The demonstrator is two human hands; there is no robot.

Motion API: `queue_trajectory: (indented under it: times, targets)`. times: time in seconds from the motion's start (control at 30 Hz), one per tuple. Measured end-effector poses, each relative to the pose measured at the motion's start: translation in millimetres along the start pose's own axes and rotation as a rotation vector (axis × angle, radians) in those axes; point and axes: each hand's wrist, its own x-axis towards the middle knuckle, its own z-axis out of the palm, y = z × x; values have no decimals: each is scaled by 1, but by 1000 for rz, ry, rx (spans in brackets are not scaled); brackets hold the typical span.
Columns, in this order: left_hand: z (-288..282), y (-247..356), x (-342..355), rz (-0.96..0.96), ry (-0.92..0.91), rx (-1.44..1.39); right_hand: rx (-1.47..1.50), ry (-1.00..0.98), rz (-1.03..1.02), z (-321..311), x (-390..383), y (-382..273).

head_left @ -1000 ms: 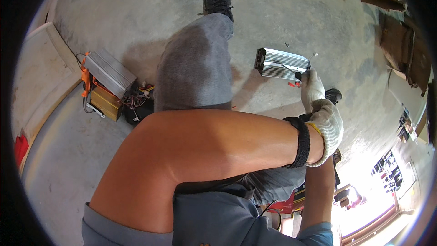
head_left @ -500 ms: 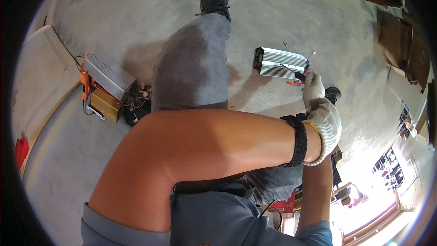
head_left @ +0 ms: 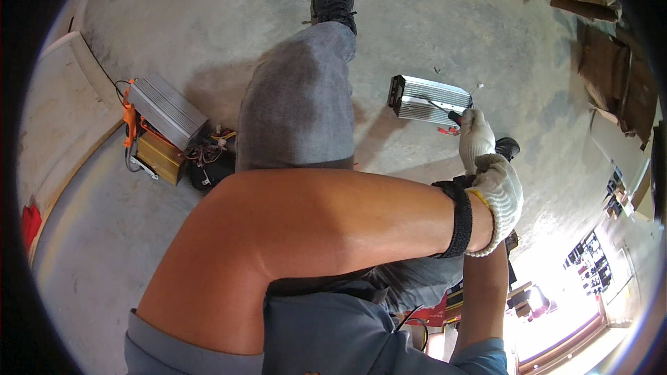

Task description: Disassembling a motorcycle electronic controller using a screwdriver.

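Plainly, one leg (head_left: 295, 97) separates screwdriver (head_left: 454, 117) from gold box (head_left: 161, 157).

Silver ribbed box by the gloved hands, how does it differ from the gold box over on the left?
Colour: the silver ribbed box is bright silver, the gold box yellowish gold.
Surroundings: a thin-shafted tool overlaps the silver ribbed box in view; a grey ribbed box partly covers the gold box.
Angle: the silver ribbed box lies nearly crosswise in view; the gold box slants more steeply.
Shared: both look metallic.
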Motion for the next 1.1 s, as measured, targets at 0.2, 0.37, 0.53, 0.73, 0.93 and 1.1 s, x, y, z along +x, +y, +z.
queue_trajectory:
  times: [0.2, 0.37, 0.53, 0.73, 0.93, 1.1]
  targets:
    - [-17, -14, 3, 498, -83, 233, -172, 222, -461, 6, -26, -3]
    - [-3, -13, 0, 207, -99, 249, 8, 95, -255, 9, -31, -30]
    - [-20, -29, 16, 730, -80, 231, 190, -13, -286, 16, -12, 20]
    - [-15, -27, 12, 724, -117, 252, 573, -168, -100, 13, -15, 26]
    - [18, -13, 12, 665, -139, 257, 718, -138, 126, 4, -16, 5]
    - [8, -12, -1, 492, 34, 401, 535, -177, 321, -16, -23, -11]
